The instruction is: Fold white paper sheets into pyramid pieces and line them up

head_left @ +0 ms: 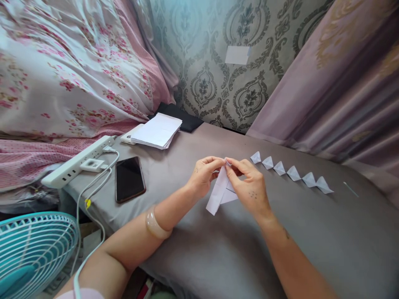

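A folded sheet of white paper (217, 192) is held up in front of me over the grey-covered surface. My left hand (204, 172) pinches its upper end from the left, a pale bangle on the wrist. From the right, my right hand (249, 182) pinches the same end, thumb and fingertips meeting those of the left. One long folded strip hangs down between the hands, and a pointed flap sticks out to the right below my right hand. The exact fold at the fingertips is hidden. To the right, several small folded paper pieces (279, 168) stand in a slanting row.
A stack of white paper (157, 131) lies at the back left, near a black flat item (183, 117). A phone (130, 179) rests beside a white power strip (79, 160) with cables. A turquoise fan (34, 249) stands lower left. A thin white stick (350, 189) lies far right.
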Motion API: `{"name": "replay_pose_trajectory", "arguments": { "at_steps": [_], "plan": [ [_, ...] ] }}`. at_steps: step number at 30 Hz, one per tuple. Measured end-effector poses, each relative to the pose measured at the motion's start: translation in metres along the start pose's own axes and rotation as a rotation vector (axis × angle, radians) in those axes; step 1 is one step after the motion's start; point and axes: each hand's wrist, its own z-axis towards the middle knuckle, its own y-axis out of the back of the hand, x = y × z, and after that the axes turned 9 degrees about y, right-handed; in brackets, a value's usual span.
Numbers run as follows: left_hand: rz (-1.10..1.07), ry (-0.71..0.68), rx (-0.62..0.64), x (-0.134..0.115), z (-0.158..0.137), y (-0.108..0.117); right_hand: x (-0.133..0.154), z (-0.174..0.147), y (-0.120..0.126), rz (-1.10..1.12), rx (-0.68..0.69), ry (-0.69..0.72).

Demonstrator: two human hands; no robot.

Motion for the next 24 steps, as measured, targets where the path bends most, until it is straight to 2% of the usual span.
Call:
{"name": "replay_pose_trajectory", "arguments": {
  "at_steps": [7,11,16,20,22,24],
  "plan": [
    [-0.017,-0.051,0.009,0.003,0.005,0.004,0.001,-0.003,0.003,-0.328,0.103,0.243],
    [-0.026,-0.061,0.044,0.002,0.007,0.006,0.006,-0.004,0.006,-0.526,0.17,0.32],
    [-0.038,-0.006,0.115,-0.002,0.005,0.004,0.012,-0.004,0.01,-0.744,0.256,0.356],
    [-0.086,0.03,0.192,-0.002,0.007,0.004,0.015,-0.004,0.013,-0.732,0.29,0.317],
    [-0.105,0.063,0.215,-0.001,0.009,0.004,0.016,-0.002,0.016,-0.622,0.299,0.249],
    [-0.102,0.094,0.21,0.0,0.01,0.005,0.014,0.002,0.02,-0.403,0.292,0.15]
  ]
}}
